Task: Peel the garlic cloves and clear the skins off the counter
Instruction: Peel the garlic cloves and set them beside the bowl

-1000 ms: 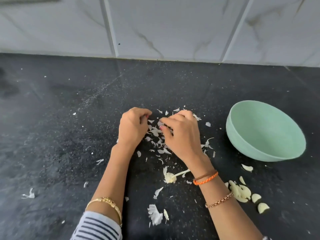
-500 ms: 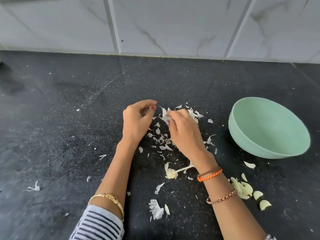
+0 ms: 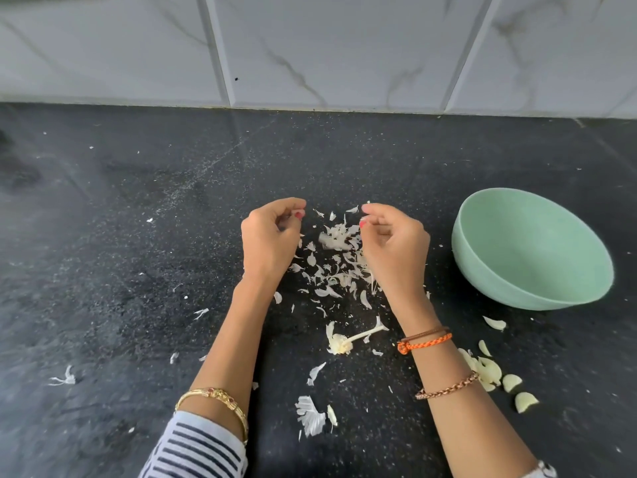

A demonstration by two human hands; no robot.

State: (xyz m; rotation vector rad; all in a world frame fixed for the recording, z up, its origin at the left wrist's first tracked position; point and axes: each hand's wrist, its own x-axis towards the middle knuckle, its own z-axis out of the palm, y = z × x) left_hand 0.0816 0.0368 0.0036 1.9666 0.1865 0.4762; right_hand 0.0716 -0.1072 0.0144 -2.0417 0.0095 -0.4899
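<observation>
1. While peeled cloves (image 3: pixel 512 382) lie nearest on the tabletop (image 3: pixel 103 270), skins (image 3: pixel 336 270) litter its middle.
2. Both hands have separated: left hand (image 3: pixel 267 241) curled, contents hidden; right hand (image 3: pixel 393 244) seemingly empty, its skin dropped.
3. Green bowl (image 3: pixel 531 250) stands empty; clearing remains.

A single head-worn wide-angle camera looks forward and steeply down from close above the black worktop (image 3: pixel 138 236). It faces the tiled wall (image 3: pixel 310 46) beyond the left hand (image 3: pixel 269 236) and right hand (image 3: pixel 396 246), which sit mid-frame.
</observation>
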